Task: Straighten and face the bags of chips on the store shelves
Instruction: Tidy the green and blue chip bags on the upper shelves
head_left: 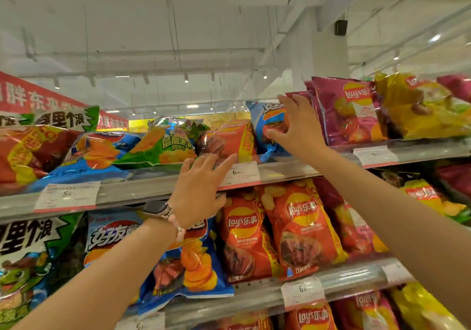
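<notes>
On the top shelf (pixel 280 170) several chip bags lie tilted. A red bag (pixel 229 138) leans back near the middle, with a blue bag (pixel 262 126) upright just right of it. My right hand (pixel 295 123) is spread over the blue bag's front, fingers straight and thumb at its lower edge. My left hand (pixel 201 189), with a watch and bracelet on the wrist, is raised with straight fingers reaching the shelf edge below the red bag. A green bag (pixel 165 143) and another blue bag (pixel 94 159) lie slumped to the left.
Purple bags (pixel 349 110) and yellow bags (pixel 420 108) stand on the top shelf at the right. The shelf below holds red Lay's bags (pixel 300 225) and a blue bag (pixel 188 261). Price tags (pixel 239 174) line the shelf edges. Ceiling beams are overhead.
</notes>
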A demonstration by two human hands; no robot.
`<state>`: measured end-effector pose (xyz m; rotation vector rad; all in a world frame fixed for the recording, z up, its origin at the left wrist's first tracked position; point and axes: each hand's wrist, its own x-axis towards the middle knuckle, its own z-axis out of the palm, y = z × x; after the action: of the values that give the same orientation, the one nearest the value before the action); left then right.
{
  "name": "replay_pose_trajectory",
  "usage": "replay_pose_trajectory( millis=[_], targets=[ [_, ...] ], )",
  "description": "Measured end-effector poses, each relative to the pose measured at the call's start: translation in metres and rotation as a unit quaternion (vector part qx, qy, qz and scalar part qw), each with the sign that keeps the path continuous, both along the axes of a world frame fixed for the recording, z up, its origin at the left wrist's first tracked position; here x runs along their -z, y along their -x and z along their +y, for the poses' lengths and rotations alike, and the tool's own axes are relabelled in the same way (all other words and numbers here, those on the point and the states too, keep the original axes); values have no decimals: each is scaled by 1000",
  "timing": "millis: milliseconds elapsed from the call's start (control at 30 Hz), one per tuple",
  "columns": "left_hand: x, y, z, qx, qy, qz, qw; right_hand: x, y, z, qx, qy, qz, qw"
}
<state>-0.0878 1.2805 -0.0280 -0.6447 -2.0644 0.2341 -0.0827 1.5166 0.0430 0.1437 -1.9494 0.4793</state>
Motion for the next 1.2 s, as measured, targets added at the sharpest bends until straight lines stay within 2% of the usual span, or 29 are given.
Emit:
replay_pose_trajectory(
  millis=[100,200,300,567,733,933,1100,1200],
  targets=[
    [5,1,3,-23,-2,19,1000,-8,15,13,-34,66,-109,991],
    [7,-1,4,-12,-13,29,999,-4,24,19,-3,40,-181,983],
    [8,0,4,20,-33,46,998,-2,29,23,-13,40,-217,975],
    [6,1,2,20,-47,-1,999,9,32,21,-32,71,-119,990],
    [6,1,2,36,-49,3,998,9,30,25,-116,128,-43,984],
    [7,2,3,28,-50,-1,998,5,14,15,-178,144,20,973],
    [-11,-9,-18,129,-43,-97,986,-2,-3,-6,-223,148,56,962],
    [-20,-17,-41,138,-71,-10,988,-7,-9,-19,-246,160,56,954]
  ],
)
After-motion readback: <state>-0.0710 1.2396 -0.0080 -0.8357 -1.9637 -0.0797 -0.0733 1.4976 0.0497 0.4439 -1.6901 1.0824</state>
